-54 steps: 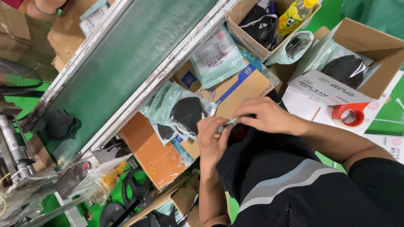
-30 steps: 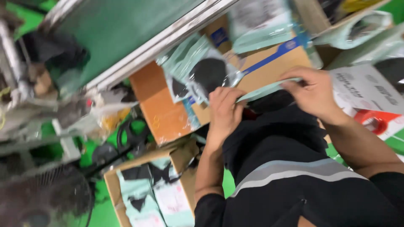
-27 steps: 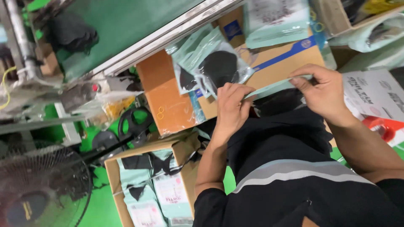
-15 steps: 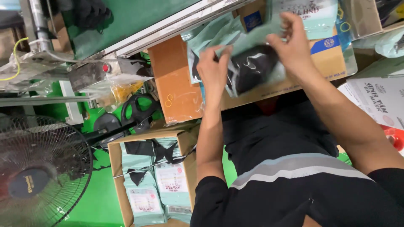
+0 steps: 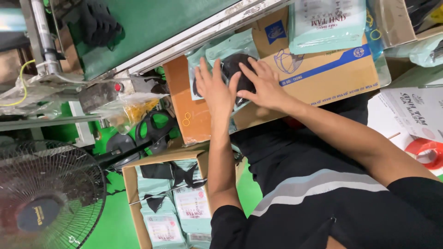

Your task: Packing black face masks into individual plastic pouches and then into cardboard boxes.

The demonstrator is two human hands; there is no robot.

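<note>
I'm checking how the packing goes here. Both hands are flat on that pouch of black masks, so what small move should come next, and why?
Probably a smoothing press outward: the left hand and right hand both lie flat on the pale green pouch of black masks, which looks puffy on the cardboard box. Flattening it would let it stack like the pouches in the carton below.

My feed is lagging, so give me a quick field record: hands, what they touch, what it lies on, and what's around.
left hand: flat, fingers spread, pressing on the pouch
right hand: flat on the same pouch
pouch: pale green, clear window, black masks inside
support: brown carton
behind: green conveyor with black masks on it
below: open box of filled pouches
left edge: fan
right edge: red tape roll
</note>
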